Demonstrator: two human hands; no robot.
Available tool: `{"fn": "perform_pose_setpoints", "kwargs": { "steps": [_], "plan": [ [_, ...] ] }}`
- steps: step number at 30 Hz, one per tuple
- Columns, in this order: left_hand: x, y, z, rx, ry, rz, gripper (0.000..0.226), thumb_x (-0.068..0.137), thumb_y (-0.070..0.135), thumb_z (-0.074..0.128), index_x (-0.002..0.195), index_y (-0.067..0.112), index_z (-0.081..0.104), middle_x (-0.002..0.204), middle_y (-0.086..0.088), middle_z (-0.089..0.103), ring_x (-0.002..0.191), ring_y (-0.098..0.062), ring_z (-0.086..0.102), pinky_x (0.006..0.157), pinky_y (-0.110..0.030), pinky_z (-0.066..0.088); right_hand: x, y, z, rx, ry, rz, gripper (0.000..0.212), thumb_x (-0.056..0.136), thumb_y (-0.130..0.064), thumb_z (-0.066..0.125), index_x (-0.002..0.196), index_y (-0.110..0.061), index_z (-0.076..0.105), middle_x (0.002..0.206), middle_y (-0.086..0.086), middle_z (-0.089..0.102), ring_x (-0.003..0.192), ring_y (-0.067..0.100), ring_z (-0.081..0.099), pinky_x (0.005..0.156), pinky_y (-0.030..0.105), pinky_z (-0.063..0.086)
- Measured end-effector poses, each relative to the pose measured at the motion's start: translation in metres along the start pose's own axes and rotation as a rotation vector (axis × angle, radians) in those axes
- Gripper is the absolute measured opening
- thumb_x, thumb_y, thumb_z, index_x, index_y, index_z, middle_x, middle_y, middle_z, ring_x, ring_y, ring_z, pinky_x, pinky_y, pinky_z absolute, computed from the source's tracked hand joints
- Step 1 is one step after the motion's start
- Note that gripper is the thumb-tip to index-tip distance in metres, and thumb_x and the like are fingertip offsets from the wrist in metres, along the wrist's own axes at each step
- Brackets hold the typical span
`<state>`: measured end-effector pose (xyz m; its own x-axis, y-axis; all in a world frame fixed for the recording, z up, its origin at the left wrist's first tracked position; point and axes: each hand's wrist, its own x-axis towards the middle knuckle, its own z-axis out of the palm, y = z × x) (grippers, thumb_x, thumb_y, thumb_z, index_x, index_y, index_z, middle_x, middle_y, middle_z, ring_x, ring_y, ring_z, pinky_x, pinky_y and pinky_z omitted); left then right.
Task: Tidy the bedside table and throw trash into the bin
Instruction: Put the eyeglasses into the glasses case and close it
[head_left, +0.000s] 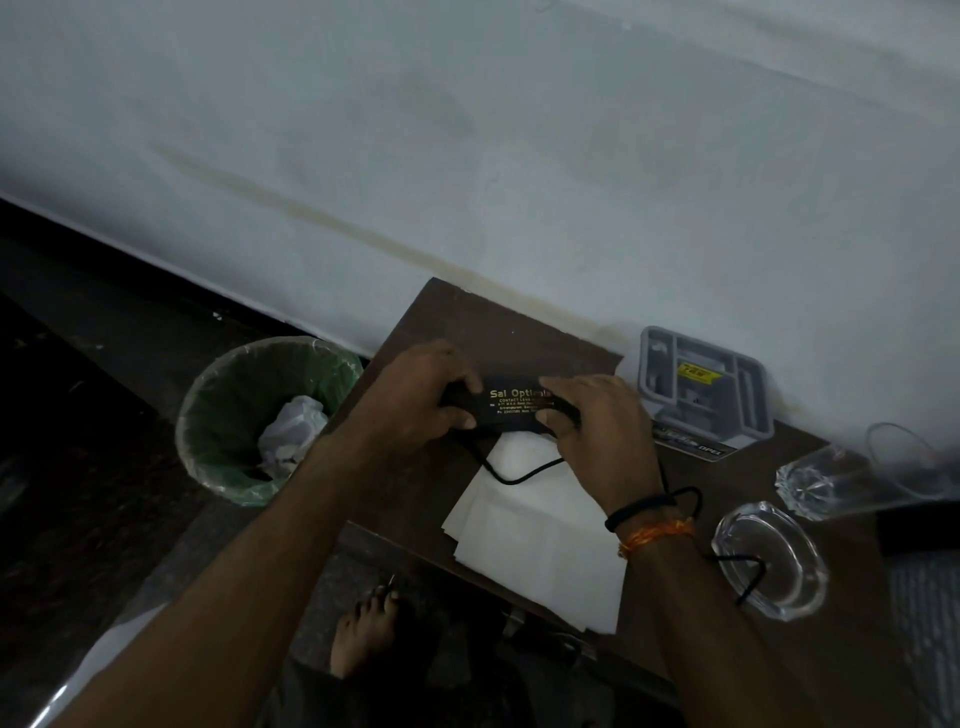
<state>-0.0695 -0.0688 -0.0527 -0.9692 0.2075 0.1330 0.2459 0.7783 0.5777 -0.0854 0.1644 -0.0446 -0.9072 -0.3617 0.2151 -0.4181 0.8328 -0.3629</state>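
Bedside table (415, 467) is getting sorted. Nearest me, white napkins (540, 530) are lying flat with a black cord (519, 475) trailing over them. Just past that, both hands are gripping a black glasses case (511, 408): left hand (415, 400) and right hand (597, 421) each pinching one end, so its long axis is running hand to hand. Bin (249, 415) is sitting on the floor off to the left, so the left hand's nearer.

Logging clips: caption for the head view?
Both hands hold a black spectacle case over the bedside table, beside a lined bin.
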Motion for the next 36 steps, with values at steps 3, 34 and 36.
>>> {"fn": "perform_pose_setpoints", "kwargs": {
  "steps": [3,34,36],
  "plan": [
    [0.000,-0.009,0.003,0.015,-0.017,0.020,0.057,0.068,0.037,0.084,0.119,0.021,0.067,0.115,0.002,0.068,0.104,-0.011,0.059,0.090,-0.028,0.047,0.004,-0.004,0.000,0.022,-0.020,0.023,0.042,0.083,-0.016,0.075,0.124,-0.011,0.066,0.107,0.008,0.065,0.098,0.025,0.060,0.086,0.033,0.050],
    [0.001,-0.005,0.019,0.037,0.041,0.055,0.061,0.072,0.033,0.083,0.128,0.019,0.064,0.129,0.000,0.065,0.121,-0.017,0.058,0.103,-0.026,0.034,0.003,-0.014,0.005,0.165,-0.024,0.122,0.041,0.090,-0.013,0.067,0.130,-0.011,0.061,0.134,0.009,0.060,0.125,0.024,0.054,0.108,0.033,0.040],
    [0.006,-0.008,0.016,0.041,0.031,0.040,0.060,0.074,0.031,0.081,0.130,0.018,0.062,0.130,0.000,0.065,0.123,-0.016,0.057,0.104,-0.028,0.036,0.002,-0.016,0.000,0.134,0.063,0.110,0.035,0.090,-0.009,0.065,0.125,-0.011,0.065,0.128,0.007,0.063,0.118,0.022,0.058,0.102,0.031,0.043]
  ]
}}
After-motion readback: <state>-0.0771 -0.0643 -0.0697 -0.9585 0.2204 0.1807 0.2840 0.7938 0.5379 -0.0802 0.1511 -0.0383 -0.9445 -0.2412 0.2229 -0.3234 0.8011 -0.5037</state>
